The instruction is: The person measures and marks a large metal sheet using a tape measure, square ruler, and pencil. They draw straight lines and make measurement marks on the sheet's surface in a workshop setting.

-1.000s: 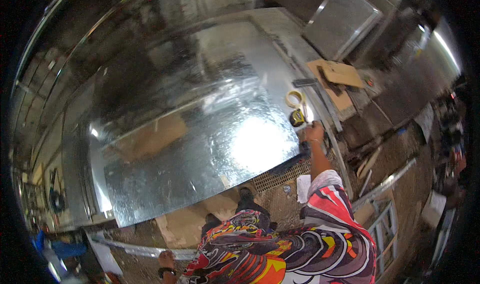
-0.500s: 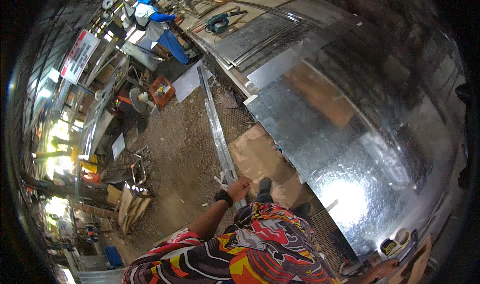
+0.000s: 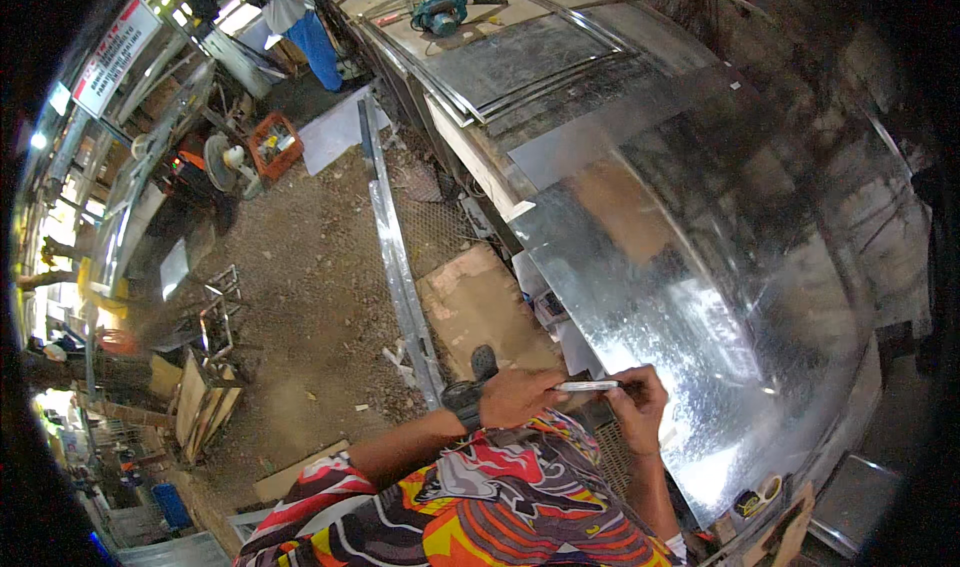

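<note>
Just in front of my patterned shirt, a slim white pen [image 3: 587, 386], probably a marker, lies level between my two hands. My left hand [image 3: 520, 397], with a black band on its wrist, is closed on the pen's left end. At the darker right end, the fingers and thumb of my right hand [image 3: 641, 403] pinch it. Beyond and to the right of my hands spreads a shiny metal sheet [image 3: 610, 292] on the workbench, with bright glare on its surface.
Long metal channels [image 3: 397, 257] lie on the ground beside a brown board [image 3: 480, 302]. Tape rolls [image 3: 768, 488] sit at the bench's near right. A teal power tool [image 3: 438, 14] rests at its far end. Beyond an orange crate [image 3: 273, 145], a person in blue trousers [image 3: 316, 52] stands.
My right hand has come up from the bench's near right corner to meet my left hand. The pen now shows between them. My view has shifted, moving the background leftward.
</note>
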`<state>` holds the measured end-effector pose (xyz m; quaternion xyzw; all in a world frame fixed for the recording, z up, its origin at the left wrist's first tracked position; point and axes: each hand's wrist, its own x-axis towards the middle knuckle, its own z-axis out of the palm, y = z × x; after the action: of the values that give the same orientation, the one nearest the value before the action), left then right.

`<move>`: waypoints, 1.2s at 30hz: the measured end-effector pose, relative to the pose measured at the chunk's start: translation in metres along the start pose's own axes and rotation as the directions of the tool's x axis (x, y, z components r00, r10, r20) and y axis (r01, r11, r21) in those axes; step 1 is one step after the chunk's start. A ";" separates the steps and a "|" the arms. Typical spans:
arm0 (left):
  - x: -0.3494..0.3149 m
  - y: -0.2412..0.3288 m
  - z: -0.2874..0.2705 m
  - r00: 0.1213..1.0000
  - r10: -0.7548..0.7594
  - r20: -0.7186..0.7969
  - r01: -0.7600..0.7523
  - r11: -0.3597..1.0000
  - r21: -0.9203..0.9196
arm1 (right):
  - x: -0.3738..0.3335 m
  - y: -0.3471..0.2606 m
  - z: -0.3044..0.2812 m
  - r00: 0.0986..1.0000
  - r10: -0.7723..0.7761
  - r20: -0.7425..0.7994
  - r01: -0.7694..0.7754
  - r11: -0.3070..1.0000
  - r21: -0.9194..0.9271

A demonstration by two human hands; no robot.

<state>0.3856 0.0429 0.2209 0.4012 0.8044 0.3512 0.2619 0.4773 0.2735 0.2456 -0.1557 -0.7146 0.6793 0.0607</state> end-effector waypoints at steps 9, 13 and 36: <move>-0.063 -0.058 -0.079 0.998 -0.043 0.036 0.052 0.952 -0.303 | 0.090 -0.036 0.132 0.566 0.379 0.732 -0.370 0.910 -0.186; -0.071 -0.054 -0.137 0.994 0.031 -0.105 -0.080 0.862 -0.501 | 0.120 -0.069 0.165 0.499 0.478 0.723 -0.444 0.857 -0.260; -0.159 -0.174 -0.141 0.387 -0.880 -0.274 0.528 0.456 -0.717 | 0.335 0.010 0.153 0.953 0.130 0.274 -0.179 0.971 0.161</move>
<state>0.2926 -0.2141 0.1953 -0.2286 0.8042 0.5075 0.2084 0.1172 0.2305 0.1835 -0.1141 -0.6362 0.7595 -0.0735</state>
